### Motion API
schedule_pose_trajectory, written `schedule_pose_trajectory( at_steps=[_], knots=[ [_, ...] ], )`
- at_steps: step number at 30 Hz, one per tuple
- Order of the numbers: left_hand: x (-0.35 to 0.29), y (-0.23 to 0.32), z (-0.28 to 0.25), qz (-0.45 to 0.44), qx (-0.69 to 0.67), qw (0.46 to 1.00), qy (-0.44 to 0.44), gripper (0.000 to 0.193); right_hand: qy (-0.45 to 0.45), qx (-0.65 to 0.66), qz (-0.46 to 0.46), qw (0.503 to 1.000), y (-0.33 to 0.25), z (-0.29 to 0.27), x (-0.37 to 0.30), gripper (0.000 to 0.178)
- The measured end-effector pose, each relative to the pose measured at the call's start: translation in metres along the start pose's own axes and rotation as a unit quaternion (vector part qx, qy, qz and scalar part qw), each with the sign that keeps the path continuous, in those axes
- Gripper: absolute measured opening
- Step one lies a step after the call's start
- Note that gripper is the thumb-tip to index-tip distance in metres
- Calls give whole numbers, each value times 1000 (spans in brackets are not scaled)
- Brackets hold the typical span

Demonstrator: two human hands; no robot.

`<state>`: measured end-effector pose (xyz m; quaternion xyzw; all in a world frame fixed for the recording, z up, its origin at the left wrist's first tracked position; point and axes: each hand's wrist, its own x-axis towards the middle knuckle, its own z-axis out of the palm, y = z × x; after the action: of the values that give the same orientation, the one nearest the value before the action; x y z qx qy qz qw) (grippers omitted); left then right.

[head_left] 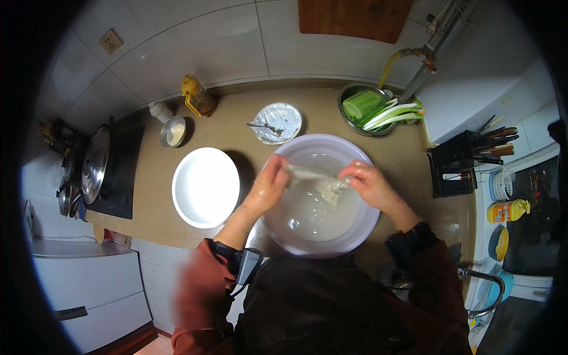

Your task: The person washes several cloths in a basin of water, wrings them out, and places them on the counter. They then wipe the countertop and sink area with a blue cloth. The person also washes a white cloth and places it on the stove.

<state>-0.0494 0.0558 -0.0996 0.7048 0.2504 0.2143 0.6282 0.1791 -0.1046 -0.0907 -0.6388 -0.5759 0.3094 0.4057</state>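
Observation:
A wide pale lilac basin (370, 228) stands on the counter in front of me, holding cloudy water (313, 216). Over that water a limp, wet, off-white strip (313, 176) is stretched between my hands, its lower part hanging in a ragged lump nearer the right. My left hand (272, 182) grips one end with fingers closed, above the basin's left side. At the other end, my right hand (365, 180) pinches the strip. What exactly the strip is, I cannot tell. A white bowl (206, 188) sits left of the basin, close to my left forearm.
Behind the basin is a foil-like bowl (278, 123) with a utensil in it. A metal bowl (349, 121) of green vegetables stands back right, a knife block (448, 168) at right. A small bowl (173, 131), yellow-topped jug (198, 97) and stove (118, 177) are left.

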Motion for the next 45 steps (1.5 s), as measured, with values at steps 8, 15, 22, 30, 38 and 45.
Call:
schedule_pose_trajectory(
  at_steps=[8,15,22,30,38,45],
  knots=[
    [-15,-62,38,-132,464,795,-368,28,-317,-221,138,912,74,79,-32,19],
    [-15,-38,16,-119,411,846,-318,36,-289,-170,195,922,54,38,-23,28],
    [-9,61,-22,-23,126,986,-110,17,-51,376,177,908,-22,-28,-11,17],
    [-6,74,19,25,-86,994,-60,17,-1,327,19,945,-60,4,14,26],
    [-20,-32,45,-127,43,983,-125,35,-158,-263,119,944,45,92,-7,39],
    [-18,-48,74,-62,51,991,-109,51,-118,198,74,970,-16,34,7,26]
  ],
)
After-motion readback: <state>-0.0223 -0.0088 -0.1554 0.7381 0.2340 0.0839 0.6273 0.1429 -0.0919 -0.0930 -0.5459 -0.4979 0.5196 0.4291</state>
